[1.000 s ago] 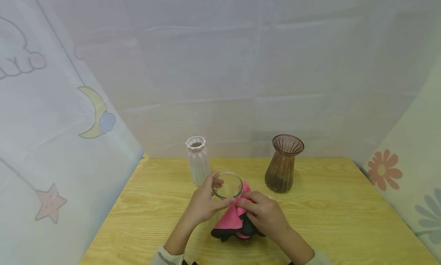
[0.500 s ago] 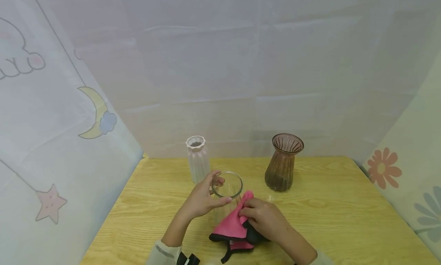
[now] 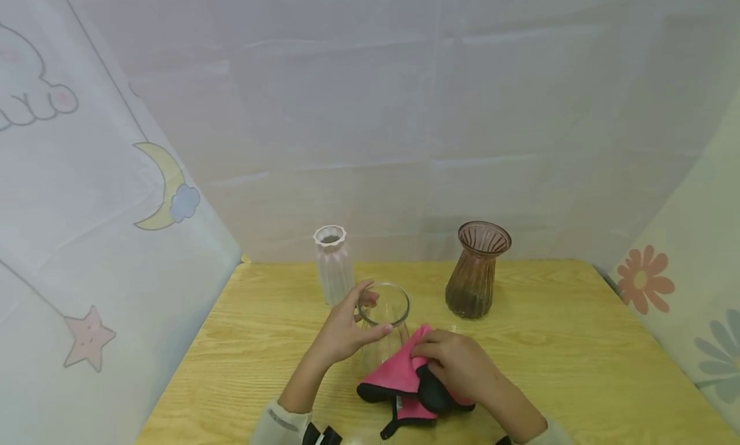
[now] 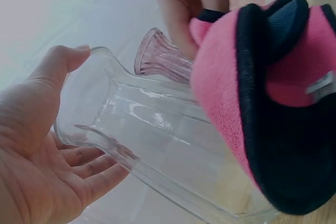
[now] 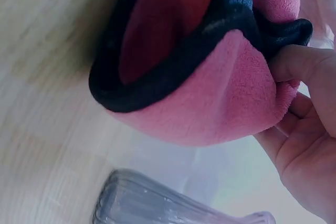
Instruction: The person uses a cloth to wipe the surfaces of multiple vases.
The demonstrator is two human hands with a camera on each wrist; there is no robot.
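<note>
A clear glass vase (image 3: 386, 304) stands upright near the table's front. My left hand (image 3: 342, 332) holds it about the neck, thumb at the rim and fingers round the far side; in the left wrist view the thumb (image 4: 63, 59) lies along the rim. From my right hand (image 3: 459, 363) hangs a pink cloth (image 3: 399, 374) with black edging and a small loop, its top pinched between thumb and fingers. The cloth (image 5: 210, 98) bulges in loose folds in the right wrist view. It overlaps the vase's lower right side in the head view.
A white fluted vase (image 3: 335, 268) stands behind my left hand. At the back right is a brown-purple ribbed glass vase (image 3: 475, 271) with a flared mouth. The wooden table (image 3: 549, 342) meets printed wall sheets at its back and sides.
My right hand has drawn the cloth down and to the right, from the clear vase's rim to beside its body. The cloth's loop has come into sight. My left hand stays at the neck.
</note>
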